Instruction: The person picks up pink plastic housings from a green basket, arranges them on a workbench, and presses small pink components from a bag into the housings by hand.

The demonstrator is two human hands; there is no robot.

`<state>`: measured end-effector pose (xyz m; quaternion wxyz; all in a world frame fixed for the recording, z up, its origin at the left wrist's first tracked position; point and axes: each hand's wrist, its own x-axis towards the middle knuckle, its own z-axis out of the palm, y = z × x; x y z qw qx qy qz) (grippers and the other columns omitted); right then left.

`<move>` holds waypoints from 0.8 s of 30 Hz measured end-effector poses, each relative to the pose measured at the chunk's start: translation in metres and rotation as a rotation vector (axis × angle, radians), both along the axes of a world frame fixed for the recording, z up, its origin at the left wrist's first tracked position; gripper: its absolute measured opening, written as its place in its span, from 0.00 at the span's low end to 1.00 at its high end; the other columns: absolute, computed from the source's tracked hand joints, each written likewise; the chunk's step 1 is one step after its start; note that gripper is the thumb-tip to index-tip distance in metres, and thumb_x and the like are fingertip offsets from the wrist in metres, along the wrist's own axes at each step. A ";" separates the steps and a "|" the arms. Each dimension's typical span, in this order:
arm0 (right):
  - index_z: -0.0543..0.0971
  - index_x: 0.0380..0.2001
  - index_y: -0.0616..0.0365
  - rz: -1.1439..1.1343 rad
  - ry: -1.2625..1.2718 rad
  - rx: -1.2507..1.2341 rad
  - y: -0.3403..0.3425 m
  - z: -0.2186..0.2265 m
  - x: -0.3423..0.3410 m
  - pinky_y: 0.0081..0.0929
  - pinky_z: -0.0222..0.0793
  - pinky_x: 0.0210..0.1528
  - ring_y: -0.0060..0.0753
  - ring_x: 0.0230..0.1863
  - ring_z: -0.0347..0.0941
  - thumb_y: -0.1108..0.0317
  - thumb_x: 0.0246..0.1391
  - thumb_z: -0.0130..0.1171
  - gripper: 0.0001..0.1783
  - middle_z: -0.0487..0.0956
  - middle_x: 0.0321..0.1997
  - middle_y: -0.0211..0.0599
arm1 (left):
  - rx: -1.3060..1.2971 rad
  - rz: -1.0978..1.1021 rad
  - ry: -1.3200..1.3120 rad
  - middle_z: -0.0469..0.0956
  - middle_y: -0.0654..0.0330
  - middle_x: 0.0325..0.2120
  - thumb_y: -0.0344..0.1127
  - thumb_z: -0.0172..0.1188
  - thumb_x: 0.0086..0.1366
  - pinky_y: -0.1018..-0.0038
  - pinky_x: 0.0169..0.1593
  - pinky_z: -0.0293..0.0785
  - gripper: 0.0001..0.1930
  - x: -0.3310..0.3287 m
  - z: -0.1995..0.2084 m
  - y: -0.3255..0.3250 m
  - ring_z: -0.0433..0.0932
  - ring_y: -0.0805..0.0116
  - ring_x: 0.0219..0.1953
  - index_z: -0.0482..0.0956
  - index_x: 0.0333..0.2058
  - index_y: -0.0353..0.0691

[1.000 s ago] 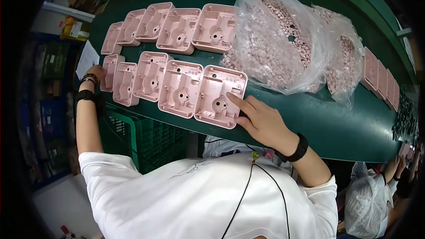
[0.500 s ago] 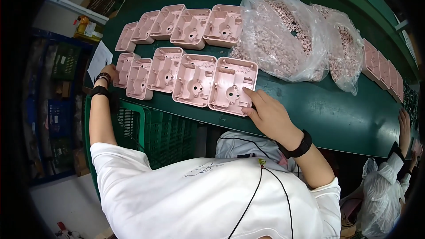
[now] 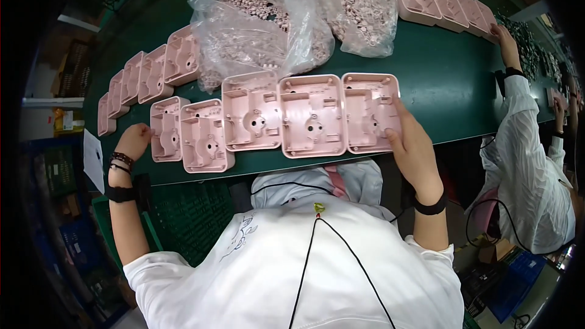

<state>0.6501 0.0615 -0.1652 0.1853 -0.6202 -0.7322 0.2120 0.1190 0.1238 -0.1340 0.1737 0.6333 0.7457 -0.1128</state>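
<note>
Right hand (image 3: 413,146) lies flat with its fingers spread on the outer edge of the rightmost pink housing shell (image 3: 370,113), pressing rather than clasping it, so that grip is open and merely bearing on the part. Just beside that shell, away from the palm, two more shells of the same mould (image 3: 312,116) (image 3: 251,111) sit edge to edge, and beyond them two smaller-looking ones (image 3: 205,136) (image 3: 166,129) run on toward the left hand (image 3: 134,140), which is curled loosely at the near edge of the green counter (image 3: 451,79), touching or nearly touching the last shell; whether it holds anything I cannot tell. Compared with the pictures from a moment ago, the near row has closed up into one tight line squared between the two hands, and the right hand has moved from the shell's near corner to its side. Behind the grip, a second row of shells (image 3: 152,76) lies farther back, and two clear bags of small pink parts (image 3: 262,21) (image 3: 365,6) rest beyond the row. A co-worker's sleeve (image 3: 524,146) shows at the far right.
</note>
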 end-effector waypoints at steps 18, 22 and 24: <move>0.60 0.57 0.63 -0.421 0.190 0.084 0.046 -0.032 0.072 0.29 0.55 0.58 0.34 0.58 0.60 0.66 0.60 0.43 0.23 0.62 0.59 0.42 | 0.234 -0.387 -0.187 0.75 0.64 0.17 0.47 0.65 0.46 0.74 0.22 0.69 0.25 0.232 -0.002 -0.039 0.75 0.65 0.20 0.73 0.42 0.44; 0.60 0.57 0.61 -0.412 0.292 0.038 0.061 -0.030 0.070 0.29 0.55 0.58 0.38 0.58 0.60 0.66 0.59 0.44 0.23 0.61 0.60 0.45 | 0.360 -0.390 -0.151 0.73 0.63 0.16 0.45 0.67 0.43 0.76 0.21 0.66 0.24 0.230 -0.013 -0.030 0.73 0.68 0.17 0.74 0.40 0.43; 0.63 0.55 0.58 -0.386 0.156 0.065 0.061 -0.030 0.066 0.32 0.60 0.51 0.41 0.50 0.64 0.66 0.55 0.49 0.24 0.66 0.53 0.44 | 0.422 -0.402 -0.111 0.72 0.63 0.15 0.44 0.68 0.42 0.77 0.20 0.65 0.24 0.236 -0.009 -0.028 0.72 0.70 0.16 0.74 0.39 0.42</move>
